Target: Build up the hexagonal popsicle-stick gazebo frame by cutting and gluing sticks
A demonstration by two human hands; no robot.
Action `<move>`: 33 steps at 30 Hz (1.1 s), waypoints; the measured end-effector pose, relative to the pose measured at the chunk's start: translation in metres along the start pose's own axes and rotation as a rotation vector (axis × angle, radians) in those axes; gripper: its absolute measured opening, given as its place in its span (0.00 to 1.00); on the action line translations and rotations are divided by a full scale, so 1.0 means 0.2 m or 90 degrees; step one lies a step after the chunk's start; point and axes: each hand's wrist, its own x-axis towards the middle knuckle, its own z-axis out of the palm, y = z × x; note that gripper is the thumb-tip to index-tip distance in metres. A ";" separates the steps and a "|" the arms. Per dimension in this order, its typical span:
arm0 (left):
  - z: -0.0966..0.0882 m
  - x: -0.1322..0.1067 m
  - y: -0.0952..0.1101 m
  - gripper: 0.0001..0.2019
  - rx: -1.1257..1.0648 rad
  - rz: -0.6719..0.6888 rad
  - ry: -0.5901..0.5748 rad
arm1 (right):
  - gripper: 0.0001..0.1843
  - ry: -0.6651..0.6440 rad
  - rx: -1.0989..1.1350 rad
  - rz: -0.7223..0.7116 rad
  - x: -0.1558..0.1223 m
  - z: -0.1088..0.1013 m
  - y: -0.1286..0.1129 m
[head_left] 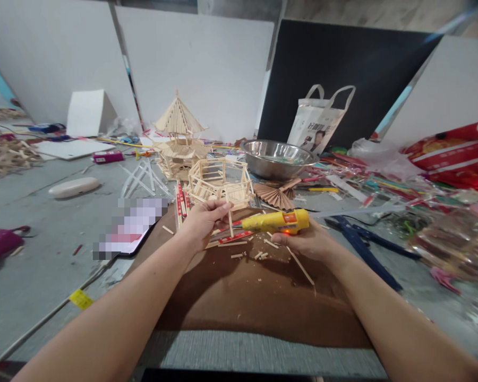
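Between the thumb and fingers of my left hand (207, 220) is a thin wooden stick (230, 216), held nearly upright. My right hand (306, 241) is wrapped round a yellow glue gun (281, 220), its tip pointing left towards the stick. A small orange light glows on the gun. Just beyond my left hand stands an open, many-sided frame of wooden sticks (221, 180). Behind it rises a stick-built pavilion (179, 140) with a pointed roof. Cut stick pieces (261, 255) lie scattered on the brown mat (239, 302) below my hands.
A steel bowl (279, 162) and a folded paper fan (276, 195) lie beyond my right hand. Blue-handled pliers (366, 249) rest at the right. A phone (133, 228) with a white cable (43, 318) is at the left. Packaging and sticks clutter the back right, beside a bag (316, 122).
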 end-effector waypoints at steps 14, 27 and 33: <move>0.00 0.00 0.01 0.09 -0.004 0.008 0.011 | 0.17 -0.030 0.000 0.009 0.00 -0.01 0.01; 0.00 0.00 0.01 0.08 -0.003 0.012 0.017 | 0.18 -0.030 -0.022 0.003 -0.01 -0.02 0.01; 0.00 0.00 0.02 0.07 -0.005 0.011 0.022 | 0.18 -0.042 -0.002 0.010 -0.01 -0.02 0.01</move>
